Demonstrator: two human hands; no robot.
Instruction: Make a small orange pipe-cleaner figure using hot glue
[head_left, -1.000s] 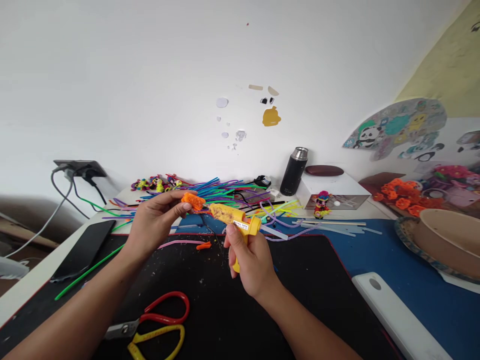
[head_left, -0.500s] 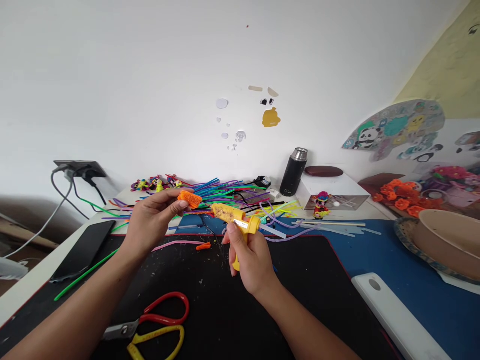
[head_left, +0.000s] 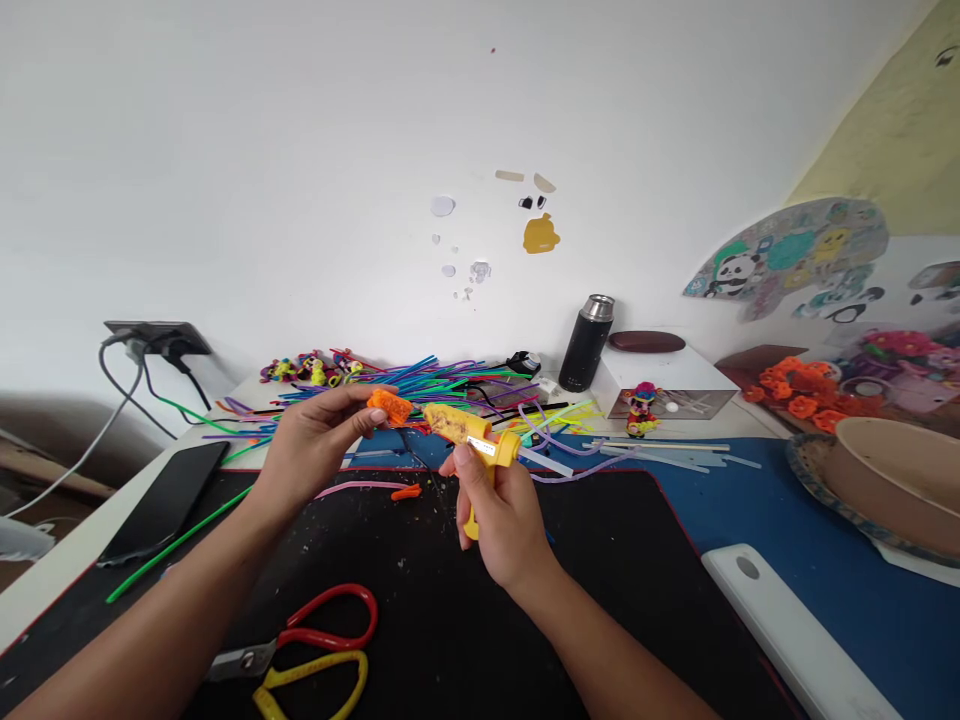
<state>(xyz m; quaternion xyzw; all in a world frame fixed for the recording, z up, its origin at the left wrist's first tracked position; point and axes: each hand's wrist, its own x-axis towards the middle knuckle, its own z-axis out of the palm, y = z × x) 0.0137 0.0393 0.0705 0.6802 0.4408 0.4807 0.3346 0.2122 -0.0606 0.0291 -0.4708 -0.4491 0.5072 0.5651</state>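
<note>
Between the thumb and fingers of my left hand (head_left: 315, 440) is a small fuzzy orange piece (head_left: 390, 407), which looks like shaped pipe cleaner. My right hand (head_left: 501, 510) is wrapped round the handle of a yellow glue gun (head_left: 457, 425), its stained front end pointing left at the orange piece. A translucent glue stick (head_left: 546, 461) sticks out of the gun's rear. Only a small gap shows between gun and piece; the nozzle tip is hard to make out. Below them a small orange scrap (head_left: 406, 492) lies on the black mat (head_left: 420, 600).
Scissors (head_left: 322, 637) with red and yellow handles lie at front left, near a dark phone (head_left: 166, 500). Many coloured pipe cleaners (head_left: 420, 380) spread along the back. A black flask (head_left: 587, 345), a small figure (head_left: 643, 410) and a white device (head_left: 787, 630) are to the right.
My left hand has moved slightly right and down, bringing the orange piece closer to the glue gun's front end. My right hand and the gun have stayed nearly still.
</note>
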